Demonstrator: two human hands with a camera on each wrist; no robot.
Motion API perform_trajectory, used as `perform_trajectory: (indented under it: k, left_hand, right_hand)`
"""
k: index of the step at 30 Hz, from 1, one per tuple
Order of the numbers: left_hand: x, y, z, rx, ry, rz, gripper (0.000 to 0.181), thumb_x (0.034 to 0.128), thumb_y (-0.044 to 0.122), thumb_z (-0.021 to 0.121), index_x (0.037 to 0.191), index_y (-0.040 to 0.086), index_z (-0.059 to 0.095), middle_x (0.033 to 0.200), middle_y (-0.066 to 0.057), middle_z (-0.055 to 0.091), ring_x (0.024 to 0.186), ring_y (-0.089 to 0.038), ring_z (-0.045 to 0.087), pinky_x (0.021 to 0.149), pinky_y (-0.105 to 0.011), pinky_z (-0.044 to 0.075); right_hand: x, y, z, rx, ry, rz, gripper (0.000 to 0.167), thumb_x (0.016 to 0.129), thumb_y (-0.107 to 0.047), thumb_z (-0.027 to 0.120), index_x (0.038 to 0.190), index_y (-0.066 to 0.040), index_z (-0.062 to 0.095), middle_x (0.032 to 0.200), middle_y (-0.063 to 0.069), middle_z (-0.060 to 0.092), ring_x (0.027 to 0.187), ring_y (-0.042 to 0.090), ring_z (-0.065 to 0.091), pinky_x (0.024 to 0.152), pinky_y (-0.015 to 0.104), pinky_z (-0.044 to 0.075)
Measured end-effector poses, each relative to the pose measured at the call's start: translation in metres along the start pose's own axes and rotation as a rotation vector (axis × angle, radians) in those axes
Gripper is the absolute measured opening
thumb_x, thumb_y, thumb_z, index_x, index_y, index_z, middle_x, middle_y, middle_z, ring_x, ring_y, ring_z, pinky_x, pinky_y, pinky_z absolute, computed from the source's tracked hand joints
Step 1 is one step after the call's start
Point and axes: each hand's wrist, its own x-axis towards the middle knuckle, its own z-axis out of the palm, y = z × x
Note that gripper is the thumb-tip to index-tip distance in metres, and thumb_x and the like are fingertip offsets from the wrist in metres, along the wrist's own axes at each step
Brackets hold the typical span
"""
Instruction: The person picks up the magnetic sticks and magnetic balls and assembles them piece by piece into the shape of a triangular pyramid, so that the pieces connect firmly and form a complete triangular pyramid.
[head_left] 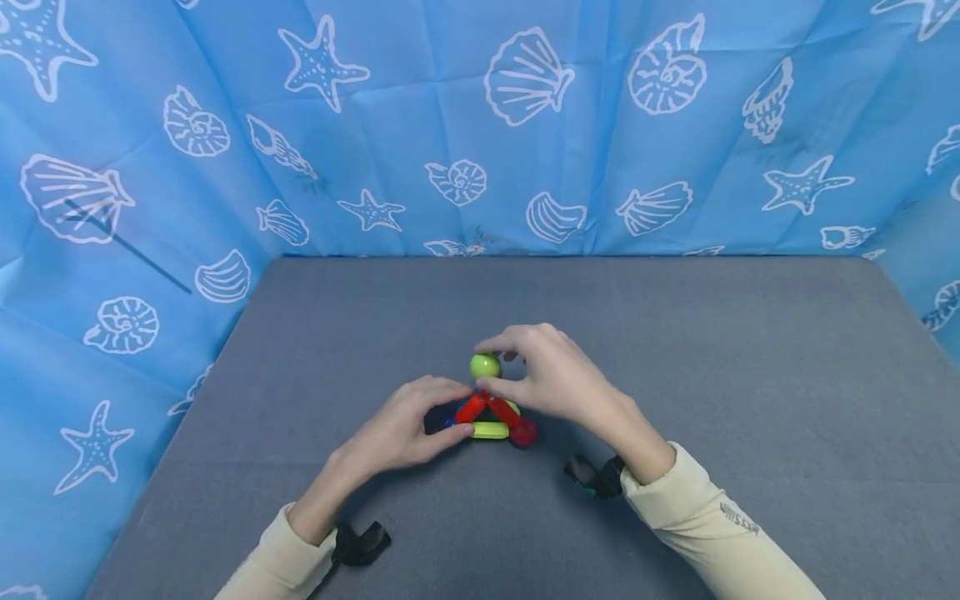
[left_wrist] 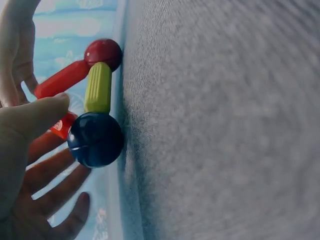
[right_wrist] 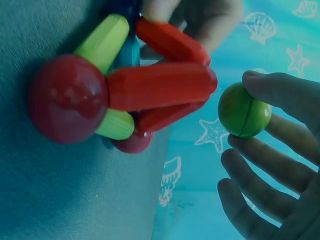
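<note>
A small pyramid of toy rods and balls stands on the grey table. Its red rods (right_wrist: pixel 160 86) lean together at the top, with yellow-green rods (head_left: pixel 490 431) low down joining dark red balls (right_wrist: pixel 67 99) and a dark blue ball (left_wrist: pixel 96 140). My left hand (head_left: pixel 397 425) steadies the pyramid's left side, a red rod (left_wrist: pixel 62 125) between its thumb and fingers. Just above the peak, my right hand (head_left: pixel 551 371) pinches a green ball (right_wrist: pixel 244 111) between thumb and fingertips. A small gap shows between this ball and the red rods' tips.
The grey table (head_left: pixel 697 358) extends around the pyramid. A blue curtain (head_left: pixel 420 108) with white shells and starfish hangs behind it and at both sides. Black straps (head_left: pixel 360 543) show at both wrists.
</note>
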Motion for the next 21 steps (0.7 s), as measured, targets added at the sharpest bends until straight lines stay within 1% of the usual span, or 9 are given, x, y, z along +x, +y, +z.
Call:
perform_trajectory:
  k: [2,5,9,12,18,21]
  left_hand:
    - [0.002,0.001,0.002,0.017,0.06,0.028,0.039,0.0921,0.027,0.077,0.127,0.01,0.07,0.125,-0.002,0.073,0.117,-0.016,0.067,0.098,-0.041,0.057]
    - [0.004,0.003,0.003,0.031,0.101,0.05,0.032,0.0915,0.026,0.078,0.12,0.01,0.074,0.115,0.0,0.075,0.107,-0.012,0.068,0.091,-0.036,0.058]
    - [0.005,0.005,0.004,0.045,0.11,0.053,0.028,0.0923,0.025,0.077,0.116,0.011,0.075,0.11,0.001,0.076,0.101,-0.011,0.068,0.086,-0.034,0.058]
    - [0.005,0.006,0.004,0.051,0.112,0.053,0.026,0.0929,0.025,0.076,0.115,0.012,0.075,0.108,0.001,0.076,0.099,-0.011,0.068,0.085,-0.033,0.058]
    - [0.003,0.005,0.004,0.022,0.128,0.042,0.026,0.0929,0.022,0.076,0.117,0.012,0.073,0.106,0.002,0.075,0.096,-0.011,0.067,0.085,-0.033,0.057]
    - [0.004,0.004,0.003,0.003,0.12,0.037,0.026,0.0933,0.022,0.075,0.117,0.012,0.072,0.105,0.002,0.074,0.095,-0.01,0.067,0.084,-0.032,0.057]
  right_hand:
    - [-0.003,-0.001,0.001,0.006,-0.007,-0.015,0.031,0.088,-0.021,0.081,0.117,-0.01,0.076,0.106,0.003,0.078,0.096,0.019,0.072,0.085,0.042,0.06]
    - [-0.007,-0.003,0.003,0.009,-0.017,-0.021,0.03,0.088,-0.02,0.081,0.116,-0.011,0.076,0.105,0.001,0.078,0.095,0.017,0.071,0.084,0.042,0.06]
    - [-0.01,-0.004,0.005,0.02,-0.019,-0.025,0.03,0.088,-0.019,0.081,0.116,-0.011,0.076,0.105,0.002,0.078,0.095,0.015,0.071,0.082,0.041,0.06]
    - [-0.011,-0.005,0.007,0.025,-0.02,-0.032,0.03,0.089,-0.02,0.08,0.116,-0.01,0.076,0.106,0.002,0.078,0.096,0.014,0.072,0.082,0.04,0.061]
    - [-0.015,-0.004,0.011,0.034,-0.011,-0.047,0.032,0.09,-0.022,0.08,0.118,-0.009,0.075,0.106,0.004,0.078,0.088,0.013,0.072,0.077,0.038,0.061]
    - [-0.017,-0.002,0.013,0.034,-0.002,-0.045,0.034,0.089,-0.022,0.08,0.12,-0.009,0.074,0.105,0.003,0.077,0.088,0.013,0.07,0.076,0.037,0.06]
